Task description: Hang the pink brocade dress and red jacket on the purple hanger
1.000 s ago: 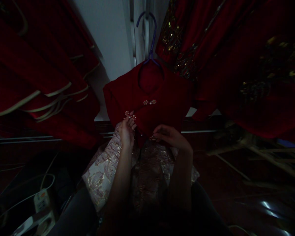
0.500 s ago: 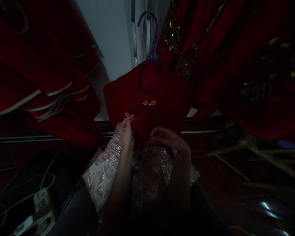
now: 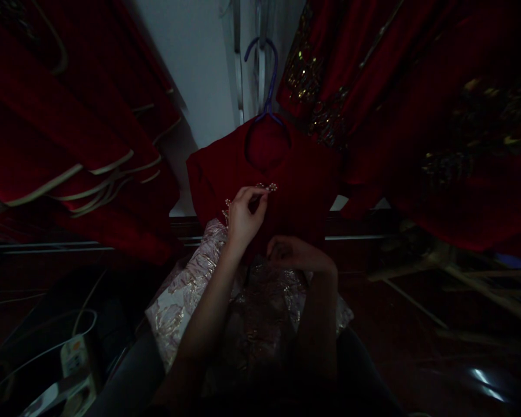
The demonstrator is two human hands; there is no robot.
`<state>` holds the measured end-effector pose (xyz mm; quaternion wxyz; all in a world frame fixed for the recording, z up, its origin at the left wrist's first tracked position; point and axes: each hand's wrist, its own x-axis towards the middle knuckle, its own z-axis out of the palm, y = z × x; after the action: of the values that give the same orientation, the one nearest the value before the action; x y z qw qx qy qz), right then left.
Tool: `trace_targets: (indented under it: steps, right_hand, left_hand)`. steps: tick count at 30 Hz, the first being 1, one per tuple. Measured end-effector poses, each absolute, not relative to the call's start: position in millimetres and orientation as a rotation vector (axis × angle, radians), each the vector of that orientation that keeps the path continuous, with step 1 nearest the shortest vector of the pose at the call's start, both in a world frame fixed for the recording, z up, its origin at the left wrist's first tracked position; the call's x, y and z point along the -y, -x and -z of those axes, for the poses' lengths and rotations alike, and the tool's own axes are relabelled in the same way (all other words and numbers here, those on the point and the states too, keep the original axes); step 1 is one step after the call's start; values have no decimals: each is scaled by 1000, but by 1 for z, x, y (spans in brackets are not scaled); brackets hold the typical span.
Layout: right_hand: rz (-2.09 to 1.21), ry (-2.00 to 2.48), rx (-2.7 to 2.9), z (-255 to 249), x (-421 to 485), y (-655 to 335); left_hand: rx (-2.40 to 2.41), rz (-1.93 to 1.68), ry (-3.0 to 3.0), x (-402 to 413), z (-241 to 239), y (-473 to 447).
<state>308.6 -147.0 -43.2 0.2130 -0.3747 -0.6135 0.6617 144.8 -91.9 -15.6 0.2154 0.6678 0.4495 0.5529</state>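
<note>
A red garment [image 3: 304,168] hangs in front of me on a purple hanger [image 3: 273,72]. My left hand [image 3: 244,219] is at its chest, thumb and forefinger pinched at a small beaded clasp [image 3: 272,187] below the neckline. Part of that clasp is hidden by the fingertips. Beside the left wrist a second beaded ornament [image 3: 226,209] shows at the garment's loose front edge. Lower down, my right hand [image 3: 299,253] has its fingers curled in at the garment's lower front; what lies in them is too dark to see. Pale brocade cloth [image 3: 173,310] with shiny threads spreads over my lap.
Red garments with pale trim [image 3: 69,133] hang at the left, and red ones with gold sequins [image 3: 304,75] at the right. A power strip [image 3: 73,356] with a white cord is at lower left. A wooden frame [image 3: 460,272] stands at the right.
My left hand has moved up and right from the beaded ornament on the loose edge to the clasp below the neckline. My right hand stays low, nearly unmoved.
</note>
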Motion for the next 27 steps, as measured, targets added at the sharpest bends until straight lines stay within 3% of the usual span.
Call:
trace_targets:
  steps: [5,10,27]
  right_hand:
    - [-1730,1020,1695,42,148,-308]
    - [-1678,1038,1689,42,148,-311]
    - [-1659,1010,1718,46,145,-311]
  left_hand:
    - [-1344,-1440,-2368,75,-21,-146]
    - [-1440,-1091,-2616,56,-8,-133]
    - [-1249,-895,-2961,48,-14,-115]
